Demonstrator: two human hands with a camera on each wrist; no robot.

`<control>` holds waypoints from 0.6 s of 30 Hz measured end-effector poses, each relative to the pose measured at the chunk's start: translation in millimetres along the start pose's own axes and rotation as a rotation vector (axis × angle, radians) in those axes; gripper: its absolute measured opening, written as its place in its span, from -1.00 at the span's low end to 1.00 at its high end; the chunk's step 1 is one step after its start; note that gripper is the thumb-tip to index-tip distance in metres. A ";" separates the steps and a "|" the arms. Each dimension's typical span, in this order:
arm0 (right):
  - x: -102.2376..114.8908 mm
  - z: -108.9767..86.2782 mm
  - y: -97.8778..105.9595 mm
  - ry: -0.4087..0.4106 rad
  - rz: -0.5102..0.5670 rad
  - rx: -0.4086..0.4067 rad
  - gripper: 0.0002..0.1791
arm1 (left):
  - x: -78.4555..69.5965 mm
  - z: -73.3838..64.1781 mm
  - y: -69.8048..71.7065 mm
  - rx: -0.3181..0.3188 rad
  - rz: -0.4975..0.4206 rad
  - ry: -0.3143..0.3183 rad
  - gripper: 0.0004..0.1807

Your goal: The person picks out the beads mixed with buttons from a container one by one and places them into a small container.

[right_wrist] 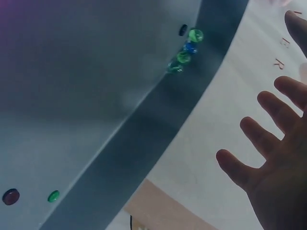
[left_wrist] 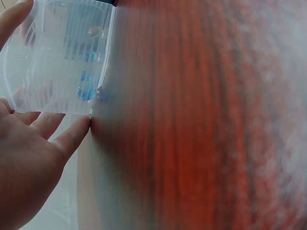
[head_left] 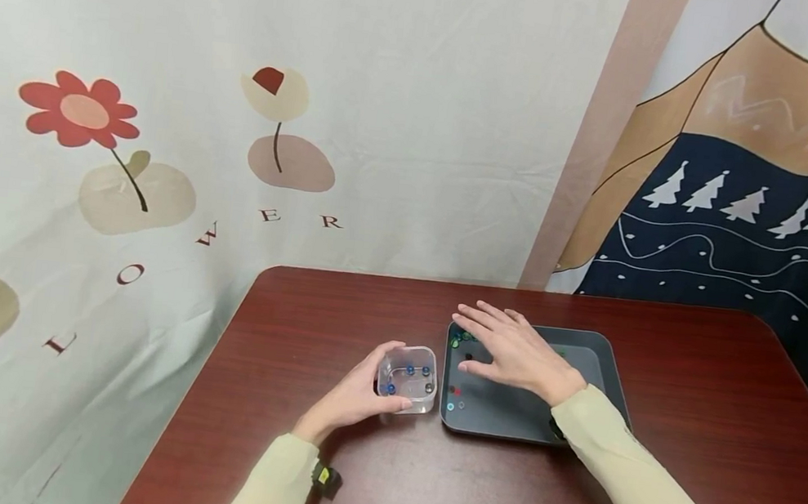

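Observation:
A square see-through plastic container [head_left: 407, 380] stands at the tray's left side, held by my left hand [head_left: 357, 388] with thumb and fingers around its walls. Several marbles lie inside, mostly blue, such as a blue marble [head_left: 391, 389], plus a dark marble [head_left: 429, 388]. My right hand [head_left: 517, 357] is held above the dark grey tray [head_left: 512, 419], fingers spread and nothing in them. Along the tray's inner edge, the right wrist view shows a green marble [right_wrist: 195, 35], a blue marble [right_wrist: 190, 47] and other green marbles.
A dark red disc [right_wrist: 10, 197] and a small green disc [right_wrist: 53, 196] lie in the tray. Near its front left corner are a red piece [head_left: 457, 391] and a light-blue ring [head_left: 450, 406]. The brown wooden table [head_left: 294, 314] ends at a printed curtain [head_left: 421, 163].

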State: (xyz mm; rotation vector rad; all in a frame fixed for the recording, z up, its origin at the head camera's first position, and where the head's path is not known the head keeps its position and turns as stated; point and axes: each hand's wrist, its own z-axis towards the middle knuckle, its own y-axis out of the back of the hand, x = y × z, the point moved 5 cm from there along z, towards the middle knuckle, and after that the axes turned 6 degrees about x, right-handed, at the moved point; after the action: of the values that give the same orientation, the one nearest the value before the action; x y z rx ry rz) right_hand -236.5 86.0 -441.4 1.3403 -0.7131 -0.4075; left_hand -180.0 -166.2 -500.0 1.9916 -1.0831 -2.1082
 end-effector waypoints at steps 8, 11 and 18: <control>-3.2 2.5 -12.8 0.019 -0.028 0.040 -0.18 | -0.1 1.2 0.0 0.000 -0.001 0.000 -0.05; -2.9 2.7 -15.7 0.025 -0.025 0.050 -0.21 | -0.1 1.0 -0.4 0.000 -0.002 -0.003 -0.05; -2.9 4.1 -23.2 0.017 0.022 0.087 -0.27 | 1.0 1.3 -1.0 -0.002 -0.008 -0.003 -0.05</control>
State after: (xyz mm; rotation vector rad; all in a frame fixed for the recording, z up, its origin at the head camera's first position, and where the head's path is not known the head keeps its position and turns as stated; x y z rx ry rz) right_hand -238.4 80.2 -464.3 1.4152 -0.7377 -0.3507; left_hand -180.9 -165.4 -501.5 1.9962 -1.0744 -2.1164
